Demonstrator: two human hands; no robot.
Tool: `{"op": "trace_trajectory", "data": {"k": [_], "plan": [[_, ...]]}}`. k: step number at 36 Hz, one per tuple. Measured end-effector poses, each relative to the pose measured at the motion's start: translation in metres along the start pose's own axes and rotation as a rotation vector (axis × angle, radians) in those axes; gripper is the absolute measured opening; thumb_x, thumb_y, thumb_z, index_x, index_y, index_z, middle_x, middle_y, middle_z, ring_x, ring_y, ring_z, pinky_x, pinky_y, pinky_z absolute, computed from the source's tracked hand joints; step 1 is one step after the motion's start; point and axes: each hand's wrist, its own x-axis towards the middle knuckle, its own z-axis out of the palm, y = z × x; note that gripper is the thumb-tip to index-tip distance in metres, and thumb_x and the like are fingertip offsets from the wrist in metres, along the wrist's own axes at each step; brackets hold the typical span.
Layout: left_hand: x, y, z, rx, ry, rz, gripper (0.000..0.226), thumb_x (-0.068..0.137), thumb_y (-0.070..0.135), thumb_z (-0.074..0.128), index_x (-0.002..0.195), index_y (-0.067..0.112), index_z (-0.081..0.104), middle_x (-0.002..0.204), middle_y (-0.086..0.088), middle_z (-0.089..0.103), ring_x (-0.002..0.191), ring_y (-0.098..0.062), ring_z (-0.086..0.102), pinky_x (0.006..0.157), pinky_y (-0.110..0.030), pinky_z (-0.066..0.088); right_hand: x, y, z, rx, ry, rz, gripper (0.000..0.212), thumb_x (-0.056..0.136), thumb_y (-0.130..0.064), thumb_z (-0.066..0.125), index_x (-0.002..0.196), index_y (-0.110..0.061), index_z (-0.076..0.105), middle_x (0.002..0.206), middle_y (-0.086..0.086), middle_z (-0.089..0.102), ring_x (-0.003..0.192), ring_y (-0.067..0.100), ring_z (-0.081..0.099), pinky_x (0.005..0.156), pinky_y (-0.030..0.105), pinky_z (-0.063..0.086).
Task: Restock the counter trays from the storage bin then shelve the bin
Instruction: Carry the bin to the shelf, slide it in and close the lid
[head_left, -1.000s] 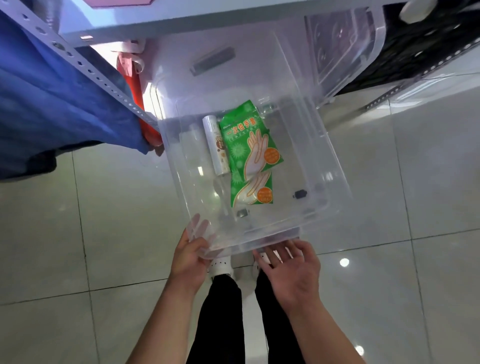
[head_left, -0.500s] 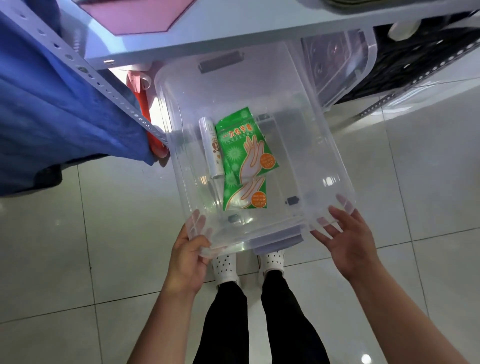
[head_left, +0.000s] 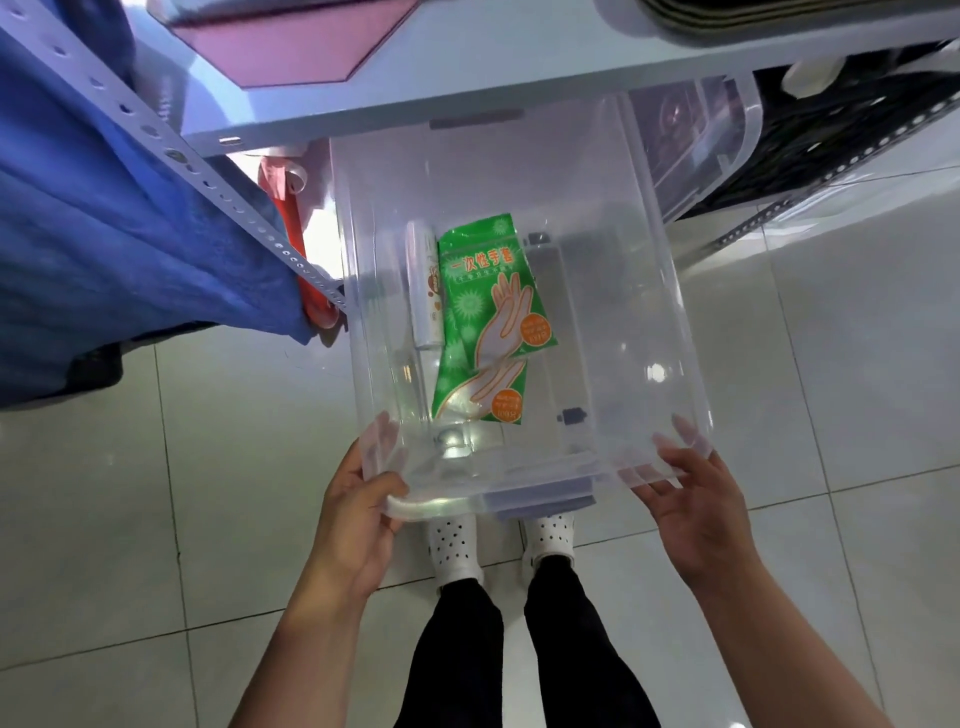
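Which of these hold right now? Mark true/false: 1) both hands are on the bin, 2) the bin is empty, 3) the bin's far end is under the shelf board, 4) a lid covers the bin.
1) True: left hand grips the clear bin's near left corner, right hand the near right.
2) False: green glove packets and a white tube lie inside.
3) True: it sits under the shelf board.
4) False: the top is open.
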Motion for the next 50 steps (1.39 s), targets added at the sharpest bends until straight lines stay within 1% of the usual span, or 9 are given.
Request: {"op": "trace_trajectory", "data": {"k": [6, 9, 14, 17, 20, 25, 34, 42, 50], "plan": [[0.033, 0.015, 0.019, 0.013, -0.018, -0.009, 0.069, 0.086, -0.016, 0.04, 0.132, 0.033, 0.056, 0.139, 0.011, 0.05, 0.125, -0.013, 0.05, 0.072, -0.029, 0.059, 0.032, -0.006, 0.027, 0.042, 0.007, 0.063, 0.041, 0.091, 0.0, 0.054, 0.13, -0.014, 0.057, 0.122, 0.01, 0.055, 0.115, 0.041, 0.059, 0.083, 0.047, 0.058], [0.043, 0.014, 0.023, -0.161, 0.0, -0.063, 0.053, 0.088, -0.006, 0.043, 0.129, 0.023, 0.059, 0.134, 0.003, 0.055, 0.112, -0.013, 0.056, 0.085, -0.036, 0.055, 0.038, -0.01, 0.034, 0.125, -0.002, 0.135, 0.031, 0.092, -0.013, 0.058, 0.123, -0.009, 0.056, 0.127, 0.013, 0.055, 0.118, 0.044, 0.058, 0.086, 0.054, 0.056], [0.042, 0.007, 0.017, -0.563, 0.073, -0.07, 0.038, 0.087, 0.011, 0.053, 0.123, 0.009, 0.064, 0.116, -0.009, 0.065, 0.109, -0.026, 0.065, 0.103, -0.043, 0.048, 0.035, -0.02, 0.03, 0.271, -0.05, 0.182, 0.054, 0.088, -0.036, 0.061, 0.134, -0.009, 0.052, 0.134, 0.022, 0.054, 0.118, 0.046, 0.057, 0.099, 0.062, 0.044], [0.034, -0.001, 0.025, -0.546, 0.08, -0.096, 0.027, 0.089, 0.01, 0.057, 0.114, 0.01, 0.066, 0.111, -0.011, 0.065, 0.105, -0.029, 0.067, 0.099, -0.044, 0.051, 0.031, -0.022, 0.029, 0.257, -0.065, 0.202, 0.059, 0.089, -0.038, 0.058, 0.142, -0.013, 0.045, 0.139, 0.02, 0.048, 0.124, 0.045, 0.052, 0.101, 0.062, 0.041], [0.03, -0.004, 0.035, -0.482, 0.091, -0.084, 0.045, 0.09, 0.006, 0.058, 0.135, 0.008, 0.056, 0.103, -0.008, 0.071, 0.103, -0.027, 0.067, 0.095, -0.038, 0.053, 0.032, -0.027, 0.034, 0.194, -0.056, 0.195, 0.055, 0.09, -0.036, 0.054, 0.141, -0.018, 0.047, 0.142, 0.013, 0.049, 0.127, 0.037, 0.05, 0.104, 0.06, 0.038], [0.036, -0.008, 0.052, -0.411, 0.046, 0.002, 0.049, 0.094, -0.001, 0.053, 0.142, 0.014, 0.05, 0.128, -0.009, 0.065, 0.113, -0.023, 0.064, 0.088, -0.031, 0.058, 0.058, -0.038, 0.037, 0.193, -0.152, 0.181, 0.049, 0.09, -0.03, 0.05, 0.138, -0.019, 0.051, 0.135, 0.008, 0.06, 0.122, 0.034, 0.058, 0.098, 0.062, 0.043], [0.075, -0.012, 0.089, -0.495, -0.01, 0.159, 0.049, 0.097, -0.005, 0.041, 0.143, 0.012, 0.047, 0.132, -0.01, 0.06, 0.131, -0.025, 0.052, 0.108, -0.04, 0.043, 0.112, -0.061, 0.057, 0.093, -0.337, 0.163, 0.05, 0.089, -0.03, 0.045, 0.137, -0.021, 0.052, 0.129, 0.006, 0.066, 0.127, 0.032, 0.052, 0.107, 0.061, 0.032], [0.113, 0.002, 0.103, -0.297, -0.089, 0.429, 0.021, 0.096, 0.001, 0.052, 0.105, 0.017, 0.062, 0.09, 0.001, 0.061, 0.107, -0.021, 0.064, 0.107, -0.04, 0.045, 0.141, -0.053, 0.085, 0.117, -0.497, 0.101, 0.052, 0.088, -0.026, 0.045, 0.139, -0.019, 0.05, 0.131, 0.005, 0.064, 0.122, 0.028, 0.059, 0.107, 0.057, 0.031], [0.156, 0.018, 0.103, -0.428, -0.092, 0.524, 0.038, 0.093, -0.002, 0.056, 0.127, 0.013, 0.061, 0.093, -0.005, 0.068, 0.092, -0.02, 0.07, 0.087, -0.032, 0.058, 0.171, -0.039, 0.102, 0.226, -0.707, 0.052, 0.04, 0.083, -0.017, 0.044, 0.12, -0.02, 0.06, 0.136, 0.006, 0.061, 0.123, 0.029, 0.059, 0.105, 0.056, 0.036]]}}
